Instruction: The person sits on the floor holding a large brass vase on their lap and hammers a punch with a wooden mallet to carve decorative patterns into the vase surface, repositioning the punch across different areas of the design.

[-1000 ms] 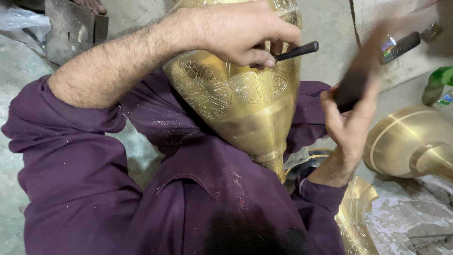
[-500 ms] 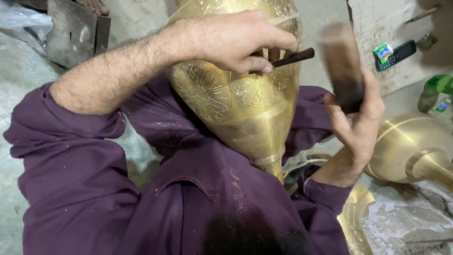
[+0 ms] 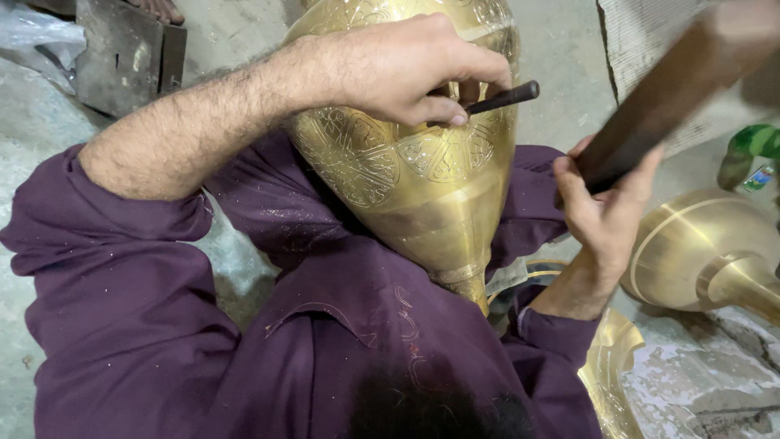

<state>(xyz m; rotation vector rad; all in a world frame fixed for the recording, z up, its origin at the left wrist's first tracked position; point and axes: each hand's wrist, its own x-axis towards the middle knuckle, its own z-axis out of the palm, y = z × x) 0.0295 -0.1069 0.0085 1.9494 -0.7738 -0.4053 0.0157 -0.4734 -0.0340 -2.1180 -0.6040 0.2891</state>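
The engraved brass vase (image 3: 422, 179) lies tilted across the person's lap, its narrow neck pointing down toward the purple tunic (image 3: 325, 341) and its wide, patterned body rising to the top edge of the view. The left hand (image 3: 398, 69) rests on the vase's upper side, fingers curled tightly round a slim dark chisel (image 3: 504, 97), whose free end sticks out to the right while its tip is hidden under the fingers against the engraved band. The right hand (image 3: 605, 211) is raised just to the right of the vase, closed round the lower end of a dark wooden mallet (image 3: 658, 106), which slants up toward the top right corner and is blurred. Beyond it, on the dusty floor (image 3: 691, 382), lies a second brass vessel (image 3: 707, 252), plain and smooth. A scalloped brass rim (image 3: 605, 374) shows beneath the right forearm. A green bottle (image 3: 751, 150) stands at the right edge, and a dark metal block (image 3: 122, 57) sits at the top left.
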